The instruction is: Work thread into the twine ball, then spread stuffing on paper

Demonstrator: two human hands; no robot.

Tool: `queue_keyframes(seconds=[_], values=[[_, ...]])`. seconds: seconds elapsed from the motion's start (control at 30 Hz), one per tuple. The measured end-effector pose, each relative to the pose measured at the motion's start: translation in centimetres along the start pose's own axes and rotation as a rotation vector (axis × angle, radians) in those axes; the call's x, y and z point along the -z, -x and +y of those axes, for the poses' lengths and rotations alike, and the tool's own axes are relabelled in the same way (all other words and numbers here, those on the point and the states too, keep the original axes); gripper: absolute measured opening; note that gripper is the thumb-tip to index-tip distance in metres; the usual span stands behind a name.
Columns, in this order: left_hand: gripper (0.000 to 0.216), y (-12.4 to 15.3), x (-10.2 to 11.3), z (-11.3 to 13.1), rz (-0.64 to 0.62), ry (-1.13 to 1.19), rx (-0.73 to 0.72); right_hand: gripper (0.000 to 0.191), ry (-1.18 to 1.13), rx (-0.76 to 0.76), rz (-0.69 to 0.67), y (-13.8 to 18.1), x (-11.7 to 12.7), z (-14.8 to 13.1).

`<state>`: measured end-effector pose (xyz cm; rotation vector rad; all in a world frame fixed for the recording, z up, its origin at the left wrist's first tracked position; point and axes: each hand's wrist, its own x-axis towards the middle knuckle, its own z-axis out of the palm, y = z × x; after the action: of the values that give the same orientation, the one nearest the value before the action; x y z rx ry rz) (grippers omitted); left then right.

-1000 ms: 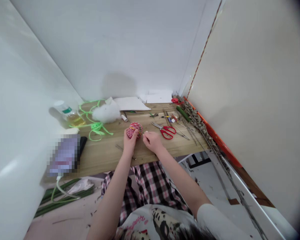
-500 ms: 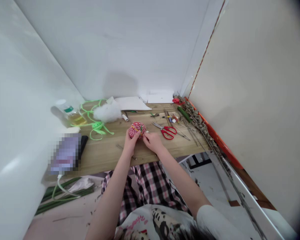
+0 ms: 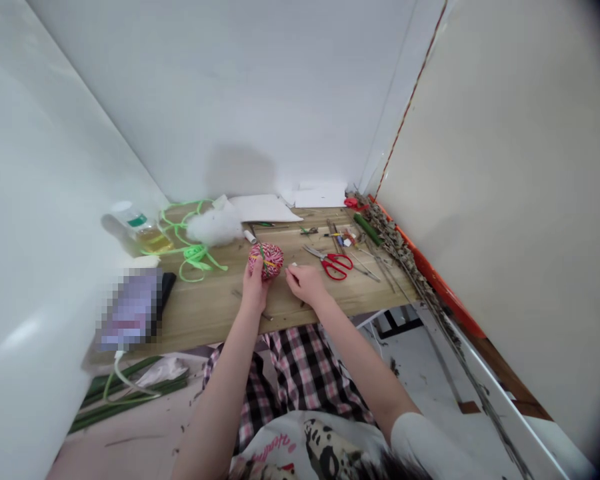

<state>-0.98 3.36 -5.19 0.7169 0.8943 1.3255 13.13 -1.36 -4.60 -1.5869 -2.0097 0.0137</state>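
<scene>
While the L hand (image 3: 253,288) grips 1 yarn ball (image 3: 267,259) over the tabletop (image 3: 205,307), the R hand (image 3: 304,283) is just beside it.
We count 1 ball (red/white, w/ yellow & green strands), 1 pr. red-handled scissors (image 3: 336,264) R of the hands, 1 white spool (image 3: 250,237) just beyond the ball, 1 bottle (image 3: 148,231) w/ yellow liquid & 1 clump of white fluff (image 3: 215,225) to the L. L fingers wrap the ball's near side; R fingers curl in, but how tightly & on what we can't tell. Vs. 0.5 s ago, we see the ball shifted L, apart from the R fingertips, & turned, its green strand now up top.
</scene>
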Motion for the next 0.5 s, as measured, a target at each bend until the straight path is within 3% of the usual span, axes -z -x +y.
queue_keyframes(seconds=[0.23,0.5], values=[[0.057,0.25,-0.09,0.31,0.012,0.039,-0.033,0.030,0.030,-0.016,0.018,-0.06,-0.16,0.03],[0.050,0.09,-0.07,0.17,-0.013,-0.072,-0.014,0.022,0.031,0.000,-0.037,-0.10,-0.49,0.06]])
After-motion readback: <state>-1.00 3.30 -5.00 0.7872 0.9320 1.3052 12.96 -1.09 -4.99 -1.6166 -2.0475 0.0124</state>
